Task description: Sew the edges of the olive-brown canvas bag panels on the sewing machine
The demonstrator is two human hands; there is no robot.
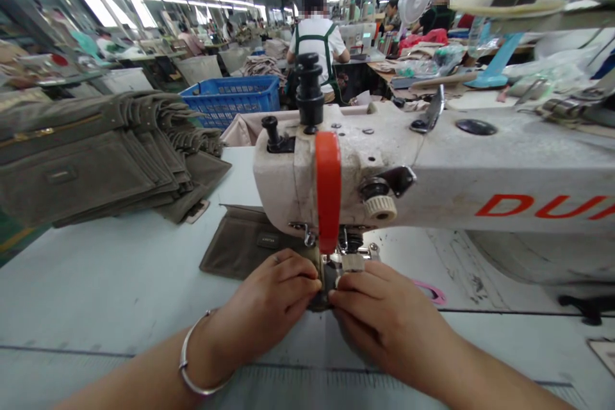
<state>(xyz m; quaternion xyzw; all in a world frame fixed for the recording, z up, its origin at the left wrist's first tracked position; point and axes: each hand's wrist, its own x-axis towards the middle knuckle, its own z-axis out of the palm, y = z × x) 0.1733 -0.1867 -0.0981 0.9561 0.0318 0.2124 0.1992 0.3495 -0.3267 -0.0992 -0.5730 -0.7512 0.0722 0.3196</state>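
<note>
A dark grey-brown fabric panel (235,246) with a small label lies on the table, its right edge under the needle area of a white sewing machine (298,186). My left hand (273,298) has its fingers bunched on that edge, just left of the presser foot. From the other side, my right hand (379,307) pinches the near end of the same edge, close to the metal parts below the orange guard (328,192). The fingertips of both hands nearly meet. The needle point is hidden.
A stack of similar fabric pieces (96,160) sits at the left, before a blue crate (235,101). Pink-handled scissors or a similar tool (435,291) lie under the machine arm. A person (314,41) sits ahead with their back turned. A ruler scale (288,375) runs along the near table.
</note>
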